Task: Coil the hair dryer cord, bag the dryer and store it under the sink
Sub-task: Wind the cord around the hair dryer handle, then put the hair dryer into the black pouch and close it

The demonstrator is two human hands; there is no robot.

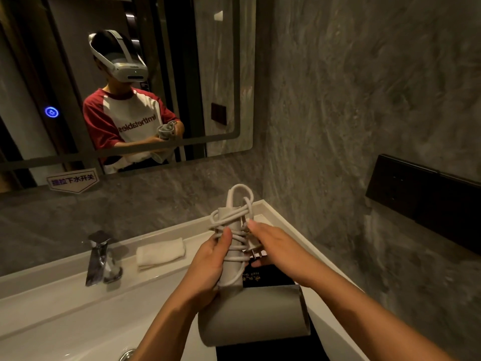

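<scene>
— Where is the hair dryer (235, 259)?

— Held up over the right end of the sink (52, 298), handle pointing to twelve o'clock and the wide grey barrel toward six. The white cord (232, 216) is wound round the handle in loose turns, with one loop standing above the handle's tip. The plug (256, 250) lies against the handle at three o'clock, its prongs showing.

— And below it?

— A black bag (270, 276) with gold lettering lies flat on the pale ledge at five o'clock, partly hidden by the barrel.

— The rest of the room?

— At nine o'clock from the dryer a folded white towel (160, 252) lies on the ledge, and farther that way stands a chrome tap (100, 259). A mirror (221, 74) hangs at eleven o'clock on the grey marbled wall (364, 100), with a small lettered sign (73, 179) below its lower edge. A black panel (426, 201) is fixed to the side wall at two o'clock.

— The hands?

— The left hand (208, 267) grips the handle, fingers wrapped behind it and thumb pressed flat on the coils. The right hand (281, 251) comes in from three o'clock, fingertips on the cord, and pinches the plug between fingers and thumb.
</scene>
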